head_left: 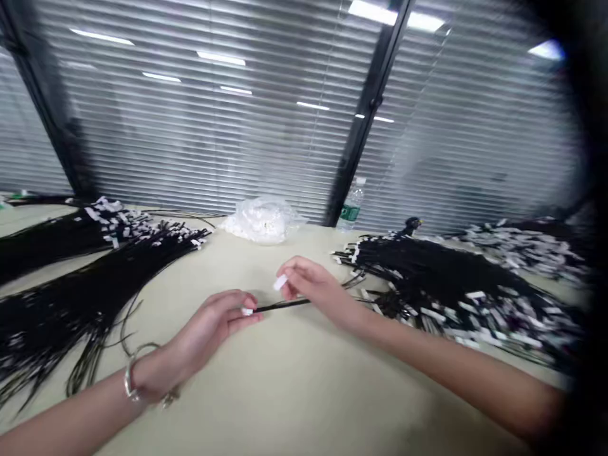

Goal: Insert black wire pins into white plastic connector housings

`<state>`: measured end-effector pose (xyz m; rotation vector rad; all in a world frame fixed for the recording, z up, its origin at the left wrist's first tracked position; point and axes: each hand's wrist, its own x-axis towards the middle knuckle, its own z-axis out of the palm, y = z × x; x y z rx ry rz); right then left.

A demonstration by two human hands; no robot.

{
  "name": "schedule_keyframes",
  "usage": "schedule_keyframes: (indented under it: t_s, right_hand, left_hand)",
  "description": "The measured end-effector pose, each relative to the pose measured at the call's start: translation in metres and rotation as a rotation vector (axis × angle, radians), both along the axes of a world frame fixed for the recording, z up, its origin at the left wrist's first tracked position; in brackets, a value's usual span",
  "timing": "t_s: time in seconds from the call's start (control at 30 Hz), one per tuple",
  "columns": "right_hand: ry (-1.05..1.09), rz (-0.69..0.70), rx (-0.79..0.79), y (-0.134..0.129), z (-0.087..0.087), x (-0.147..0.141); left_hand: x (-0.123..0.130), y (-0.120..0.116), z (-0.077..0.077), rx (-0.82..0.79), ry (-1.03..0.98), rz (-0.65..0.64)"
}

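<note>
At centre, the left hand (209, 326) pinches a thin black cable (285, 304) by its white end; the right hand (316, 288) grips a small white plastic piece (280, 282).

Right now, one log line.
left hand: pinching white end of black cable | right hand: pinching white piece | bag, bottle: beyond hands
</note>
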<state>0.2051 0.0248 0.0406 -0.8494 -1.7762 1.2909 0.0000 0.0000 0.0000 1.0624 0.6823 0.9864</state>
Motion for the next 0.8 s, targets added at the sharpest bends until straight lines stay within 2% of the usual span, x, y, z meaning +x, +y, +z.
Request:
schedule_keyframes:
  t_s: [0.1,0.2,0.3,0.47,0.57,0.67,0.73,0.8]
  right_hand:
    - [0.061,0.072,-0.024,-0.009,-0.011,-0.021]
    - [0.078,0.104,0.002,-0.013,-0.019,-0.028]
    - [-0.011,0.076,0.104,-0.013,-0.024,-0.023]
    - [-0.182,-0.003,0.386,-0.01,-0.03,-0.013]
    - [-0.198,0.007,0.334,-0.011,-0.035,-0.015]
    - [-0.19,-0.012,0.3,-0.014,-0.04,-0.017]
    - [-0.213,-0.057,0.364,-0.017,-0.043,-0.017]
    - [-0.246,-0.088,0.414,-0.019,-0.044,-0.016]
  left_hand:
    - [0.0,-0.002,-0.002,0.028,0.136,0.054]
    - [0.0,-0.004,-0.003,0.091,0.237,0.06]
    - [0.001,-0.005,-0.004,0.142,0.193,0.002]
    - [0.002,-0.005,-0.003,0.21,0.125,-0.065]
    - [0.001,-0.005,-0.003,0.287,0.164,-0.116]
    - [-0.002,-0.003,-0.004,0.569,0.335,-0.11]
    - [-0.005,-0.001,-0.006,0.842,0.55,-0.077]
    - [-0.007,-0.001,-0.007,1.031,0.747,-0.045]
